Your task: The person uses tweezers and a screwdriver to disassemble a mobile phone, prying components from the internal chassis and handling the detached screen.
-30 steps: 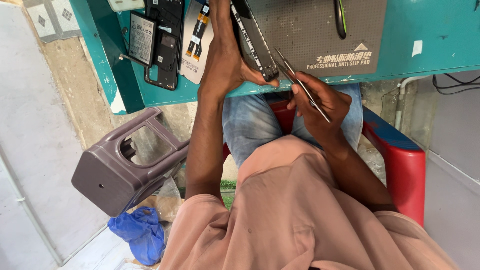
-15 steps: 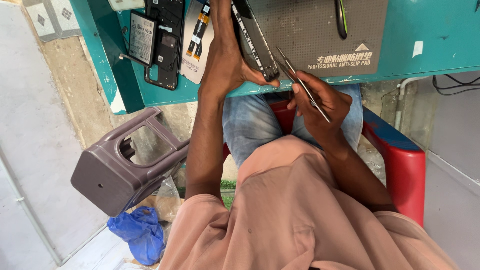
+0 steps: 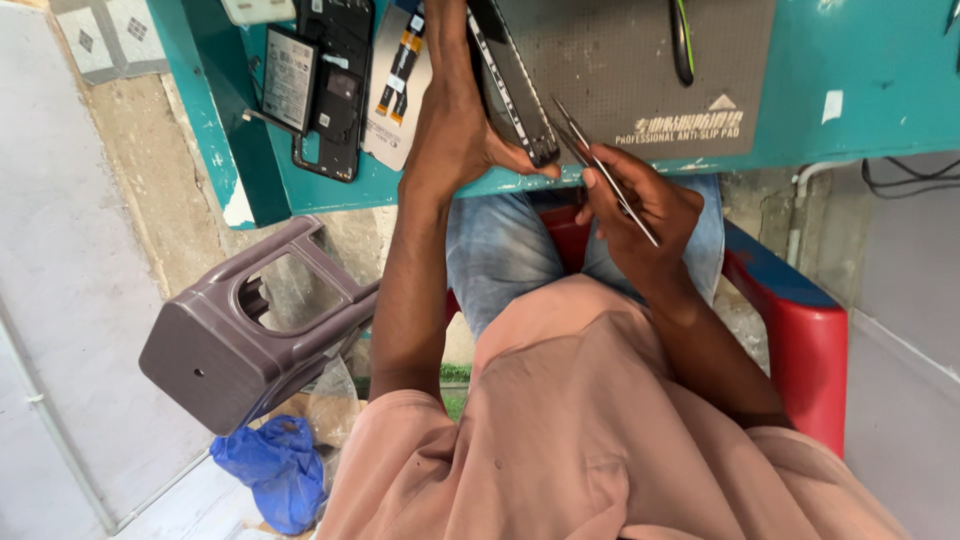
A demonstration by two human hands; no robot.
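Head view, top centre of the frame. The left hand (image 3: 455, 140) is closed around a phone frame (image 3: 510, 85) held on edge at the near rim of the teal table (image 3: 850, 60), over the grey anti-slip mat (image 3: 630, 60). The right hand (image 3: 640, 205) pinches metal tweezers (image 3: 600, 170), tips meeting the frame's lower corner. Risk, as judged: the tips could skid and scratch the edge, since the frame is steadied only by fingers. An opened phone back (image 3: 335, 85) lies at upper left.

Teal workbench (image 3: 860, 70): grey anti-slip mat (image 3: 620, 60), opened black phone (image 3: 335, 85), flex-cable strip (image 3: 400, 90) on top.
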